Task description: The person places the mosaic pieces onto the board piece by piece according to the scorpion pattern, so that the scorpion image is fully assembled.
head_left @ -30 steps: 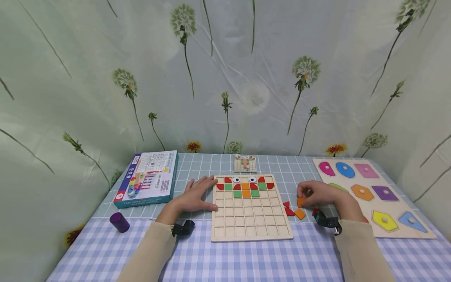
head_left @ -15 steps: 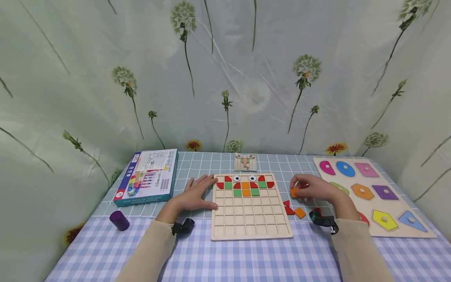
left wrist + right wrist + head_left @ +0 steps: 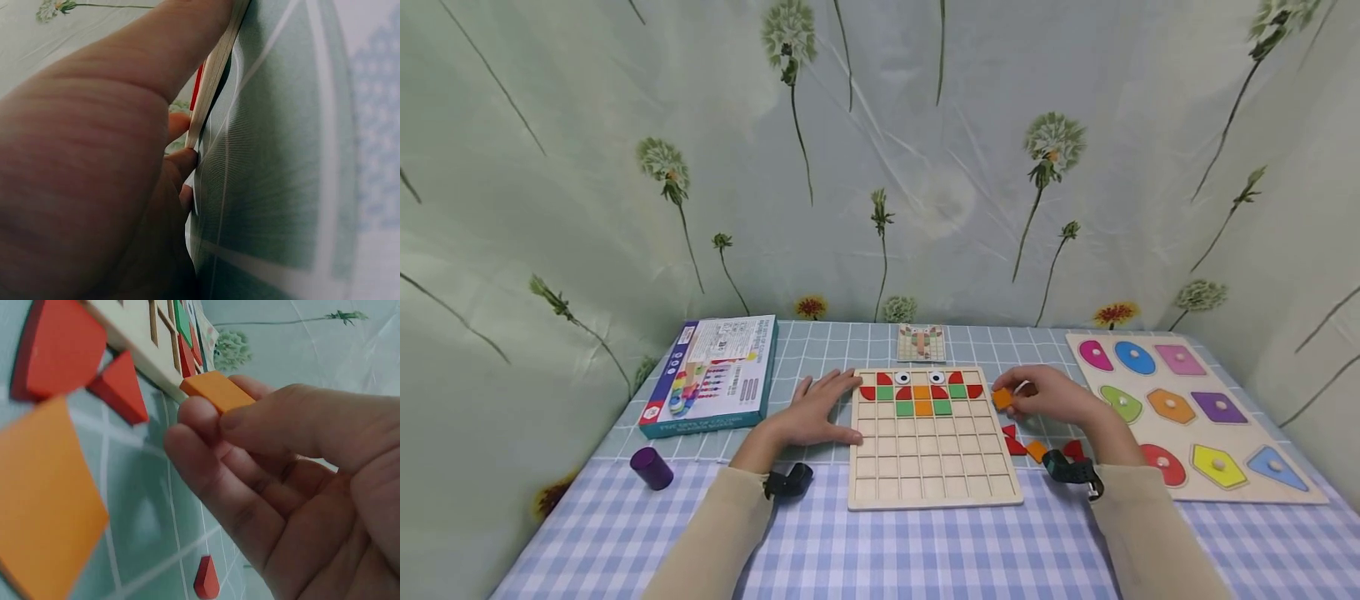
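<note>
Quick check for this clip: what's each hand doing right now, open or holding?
Left hand: open, touching the left edge of the wooden grid board.
Right hand: holding an orange tile.

Two beige-sleeved forearms (image 3: pixel 718 525) reach forward; the bare left grip (image 3: pixel 812 415) has its thumb spread from the fingers, the bare right grip (image 3: pixel 1051 392) pinches, fingers curled.

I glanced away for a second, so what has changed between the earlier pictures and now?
The right hand has moved leftward and slightly forward with the orange tile it pinches, bringing it close to the board's right edge. Nothing has been let go. The left hand stays at the board's left edge, and the placed tiles are unchanged.
</note>
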{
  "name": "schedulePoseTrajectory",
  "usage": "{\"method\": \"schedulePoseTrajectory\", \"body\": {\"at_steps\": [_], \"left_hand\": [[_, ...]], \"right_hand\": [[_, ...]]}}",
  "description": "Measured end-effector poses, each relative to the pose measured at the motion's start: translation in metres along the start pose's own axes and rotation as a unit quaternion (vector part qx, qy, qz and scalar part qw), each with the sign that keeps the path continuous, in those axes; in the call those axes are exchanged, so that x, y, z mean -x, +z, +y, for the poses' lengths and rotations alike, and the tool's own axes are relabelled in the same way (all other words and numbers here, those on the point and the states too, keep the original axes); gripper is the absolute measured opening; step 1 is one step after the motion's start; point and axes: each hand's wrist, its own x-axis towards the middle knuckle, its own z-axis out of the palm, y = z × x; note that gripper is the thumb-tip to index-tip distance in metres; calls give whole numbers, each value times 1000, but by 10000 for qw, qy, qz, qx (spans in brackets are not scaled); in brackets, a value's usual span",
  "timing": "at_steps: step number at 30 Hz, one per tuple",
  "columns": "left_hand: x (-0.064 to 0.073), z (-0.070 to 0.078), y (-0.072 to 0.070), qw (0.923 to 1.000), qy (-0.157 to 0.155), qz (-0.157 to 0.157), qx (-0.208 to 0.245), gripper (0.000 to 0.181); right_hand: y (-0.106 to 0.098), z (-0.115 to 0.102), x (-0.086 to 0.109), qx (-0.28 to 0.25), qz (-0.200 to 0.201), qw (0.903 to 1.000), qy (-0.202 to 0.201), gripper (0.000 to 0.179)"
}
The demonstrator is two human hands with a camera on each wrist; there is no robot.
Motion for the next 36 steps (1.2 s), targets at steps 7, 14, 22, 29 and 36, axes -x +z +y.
{"method": "schedulePoseTrajectory", "body": {"at_steps": [7,14,22,29,36], "left_hand": [[0,1,0,10000,4,-10,-21,98],[2,1,0,10000,-12,-31,-32,98],[2,2,-1,10000,-12,-10,-2,98],[2,3,-1,10000,-55,24,17,99],[2,4,-1,10000,-45,5,-8,99]], "right_hand": [[10,-15,-7,108,23,9999,-81,27],[22,-28,-13,238,-174,9990,-323,24],[30,-41,-14,211,-252,9986,-410,24],[41,-49,-17,148,-266,9979,-564,22],[50,-55,-19,-76,-311,9984,-476,23]]}}
